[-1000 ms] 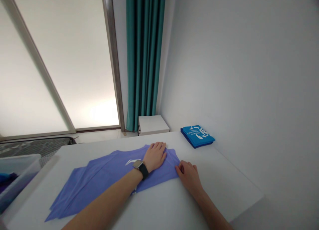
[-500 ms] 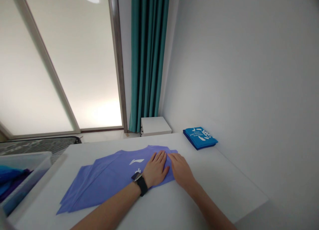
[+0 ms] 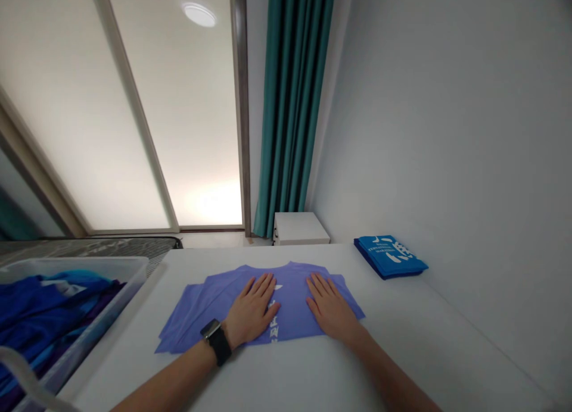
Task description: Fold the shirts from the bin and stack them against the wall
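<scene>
A purple T-shirt (image 3: 292, 308) with white print lies spread on the white table (image 3: 286, 379), its neckline toward the far side. My left hand (image 3: 252, 309), with a black watch on the wrist, rests flat on the shirt left of the print and partly covers it. On the right part of the shirt lies my right hand (image 3: 329, 305), palm down. The fingers of both hands are stretched out, and neither grips the cloth.
Folded blue shirts (image 3: 389, 256) with white print sit at the table's far right by the wall. To the left stands a clear plastic bin (image 3: 138, 278) of blue and purple clothes. A white cabinet (image 3: 301, 227) is beyond the table, below a green curtain (image 3: 292, 114).
My hands have moved apart, the left one leftward across the shirt. The shirt's right side now lies spread out farther. The view has turned left, showing more of the bin.
</scene>
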A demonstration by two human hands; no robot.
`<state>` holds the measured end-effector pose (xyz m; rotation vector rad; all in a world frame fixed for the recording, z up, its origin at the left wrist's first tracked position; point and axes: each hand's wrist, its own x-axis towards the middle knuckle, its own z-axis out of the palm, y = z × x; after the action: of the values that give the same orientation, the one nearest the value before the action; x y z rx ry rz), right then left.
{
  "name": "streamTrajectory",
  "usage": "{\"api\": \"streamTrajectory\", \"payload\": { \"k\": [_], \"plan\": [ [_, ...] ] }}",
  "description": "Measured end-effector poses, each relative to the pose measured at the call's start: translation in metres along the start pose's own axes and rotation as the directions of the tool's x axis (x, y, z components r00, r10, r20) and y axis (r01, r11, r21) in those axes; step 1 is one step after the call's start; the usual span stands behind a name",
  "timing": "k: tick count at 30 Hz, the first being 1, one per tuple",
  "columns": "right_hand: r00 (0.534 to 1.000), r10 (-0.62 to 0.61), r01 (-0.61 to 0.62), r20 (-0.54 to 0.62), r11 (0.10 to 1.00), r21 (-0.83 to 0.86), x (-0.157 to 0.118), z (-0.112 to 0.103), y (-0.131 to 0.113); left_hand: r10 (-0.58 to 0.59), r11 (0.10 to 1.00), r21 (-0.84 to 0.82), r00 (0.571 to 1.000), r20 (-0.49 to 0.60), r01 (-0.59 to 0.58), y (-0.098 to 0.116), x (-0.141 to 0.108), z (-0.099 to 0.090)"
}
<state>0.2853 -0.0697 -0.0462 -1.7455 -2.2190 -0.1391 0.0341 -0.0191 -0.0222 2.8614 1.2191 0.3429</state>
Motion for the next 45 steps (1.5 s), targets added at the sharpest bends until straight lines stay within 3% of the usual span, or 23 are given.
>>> {"api": "streamTrajectory", "payload": {
  "k": [8,15,21,29,36,40,45],
  "plan": [
    [0.991,-0.01,0.018,0.131,0.998,-0.06,0.01,0.003,-0.013,-0.2,0.977,0.077,0.98,0.016,0.199,-0.071,-0.057,-0.016],
    [0.982,0.015,-0.009,0.189,0.999,-0.033,0.019,0.004,-0.034,-0.268,0.96,0.078,0.963,-0.043,0.27,-0.089,-0.077,-0.016],
    [0.974,0.085,-0.09,0.209,0.996,0.016,0.015,0.002,-0.025,-0.309,0.95,0.027,0.95,-0.036,0.31,-0.1,-0.079,-0.022],
    [0.985,0.14,-0.146,0.098,0.988,0.048,0.014,0.013,0.011,-0.514,0.857,-0.052,0.849,-0.122,0.512,-0.148,-0.095,-0.045],
    [0.972,0.225,-0.221,0.064,0.973,-0.068,0.045,0.002,0.035,-0.535,0.834,-0.249,0.831,-0.151,0.491,-0.155,-0.089,-0.045],
    [0.968,0.248,-0.244,0.046,0.967,-0.078,0.055,0.007,0.031,-0.523,0.828,-0.322,0.84,-0.145,0.459,-0.159,-0.088,-0.039],
    [0.981,0.193,-0.194,-0.028,0.981,-0.025,0.054,0.016,0.024,-0.453,0.863,-0.329,0.875,-0.171,0.383,-0.158,-0.087,-0.039]
  ]
}}
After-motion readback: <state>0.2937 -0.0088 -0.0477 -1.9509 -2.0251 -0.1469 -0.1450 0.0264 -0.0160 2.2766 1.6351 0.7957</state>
